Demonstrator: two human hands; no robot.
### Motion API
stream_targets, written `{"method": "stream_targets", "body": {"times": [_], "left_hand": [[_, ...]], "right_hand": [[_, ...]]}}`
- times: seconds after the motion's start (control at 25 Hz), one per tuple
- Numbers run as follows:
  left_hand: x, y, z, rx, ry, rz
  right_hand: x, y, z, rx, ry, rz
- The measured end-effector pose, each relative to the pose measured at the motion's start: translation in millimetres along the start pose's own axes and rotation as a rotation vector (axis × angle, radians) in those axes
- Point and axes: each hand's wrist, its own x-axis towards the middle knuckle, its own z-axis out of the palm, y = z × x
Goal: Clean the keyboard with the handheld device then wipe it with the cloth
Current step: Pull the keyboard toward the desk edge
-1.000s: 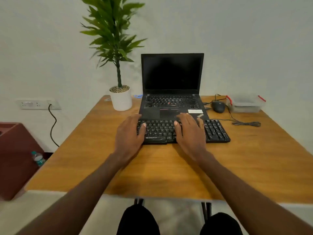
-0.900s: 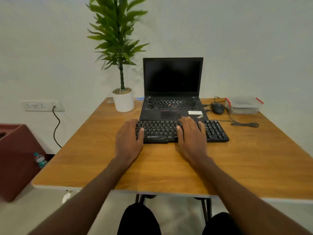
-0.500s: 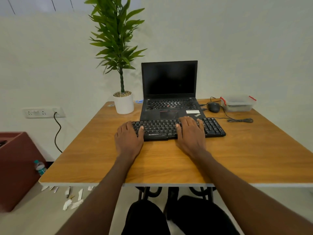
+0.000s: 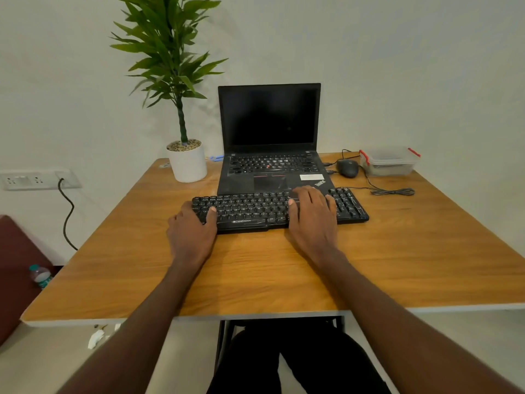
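While both hands sit at the keyboard, nothing is lifted off the tabletop. Head view only.

Left hand: at the keyboard's left end, thumb laid on the keys near the lower-left corner, other fingers wrapped down round the left edge. Grip clamped on that end of the keyboard.

Right hand: palm down over the right-centre keys, fingers straight and slightly spread, tips reaching the top rows. Grip apart, just resting flat on the keys.

Keyboard: black, full-size, flat on the tabletop, its far edge just in front of the laptop, possibly touching its front lip; can't tell.

Laptop open, screen dark. Potted plant in a white pot to the left of the laptop. Mouse to the laptop's right, cable looped beside it. Clear plastic box with red clips at the far right, near the mouse. Wall socket at left with a cord plugged in. Plastic bottle on the floor, left of the tabletop.
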Motion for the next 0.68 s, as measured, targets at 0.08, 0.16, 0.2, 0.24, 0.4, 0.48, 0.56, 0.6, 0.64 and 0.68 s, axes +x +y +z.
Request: {"method": "stream_targets", "body": {"times": [0.08,0.16,0.2,0.24,0.4,0.48,0.56,0.6,0.64,0.68], "left_hand": [[2.3,-3.6,2.8,-0.092,0.016,-0.008],[6.6,-7.3,4.8,-0.132,0.02,-0.021],[8.4,-9.4,5.5,-0.141,0.022,-0.022],[9.1,-11.0,6.3,-0.149,0.023,-0.02],[6.6,-3.5,6.2,0.028,-0.008,0.065],[2.1,3.5,3.3,0.09,-0.038,0.098],[-3.7,8.7,-4.0,0.024,-0.042,0.048],[-7.3,10.3,-9.5,-0.013,-0.034,0.034],[-14.5,11.9,-18.2,-0.048,-0.013,0.021],[-23.1,11.5,-25.3,-0.085,0.018,0.018]], "right_hand": [[3.6,10.7,-4.3,0.113,0.07,0.027],[9.1,35.5,-10.2,0.095,0.115,0.106],[10.9,49.1,-13.8,0.051,0.124,0.184],[11.5,61.6,-16.5,0.003,0.11,0.282],[12.3,78.5,-14.2,0.028,-0.038,0.463],[12.5,75.5,-16.3,0.1,-0.025,0.481],[7.3,70.1,-30.8,0.166,-0.006,0.515],[2.4,65.6,-42.6,0.206,-0.007,0.534],[-3.7,61.0,-54.9,0.243,-0.012,0.56],[-10.1,56.2,-66.4,0.269,-0.014,0.572]]}}
